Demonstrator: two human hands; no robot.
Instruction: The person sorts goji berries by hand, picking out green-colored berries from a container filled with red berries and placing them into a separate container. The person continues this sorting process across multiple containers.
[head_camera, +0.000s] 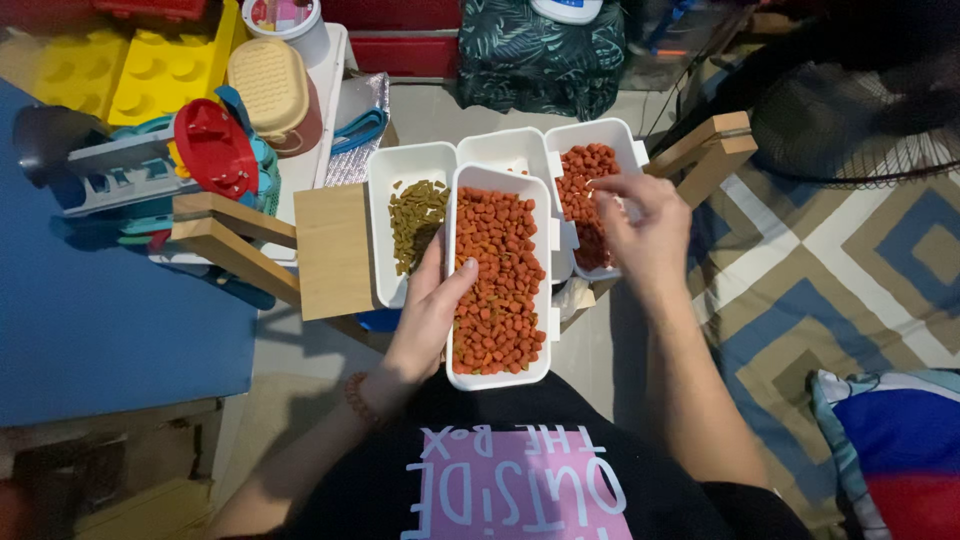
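We hold the near white tray (498, 278), heaped with orange-red pellets (500, 290), in our left hand (428, 310). The hand cups its left wall with the thumb laid along the rim and the other fingers out of sight beneath. The tray sits in front of us, nearest of the four, its far end overlapping the row behind.

Our right hand (640, 225) is over the far right tray (597, 195), which also holds orange-red pellets. Its fingertips are bunched together, tips down, just above the pellets. They look pinched on something small, but we cannot tell what, if anything, is between them.

The far left tray (410, 230) holds olive-green pellets. The middle far tray (503, 150) is mostly hidden, so we cannot see what is in it.

To do this well, as we judge it:
- Keep the near tray level. It is full to the rim, and any tilt spills pellets onto the lap.
- Support it from below, not only by the side wall.
- Pick with the fingertips only and lift straight up, so neighbouring pellets stay put.
- Move the right hand low across the gap between trays.

The wooden board (335, 250) lies just left of the trays. The red and yellow plastic toys (190, 130) stay far left, well apart.
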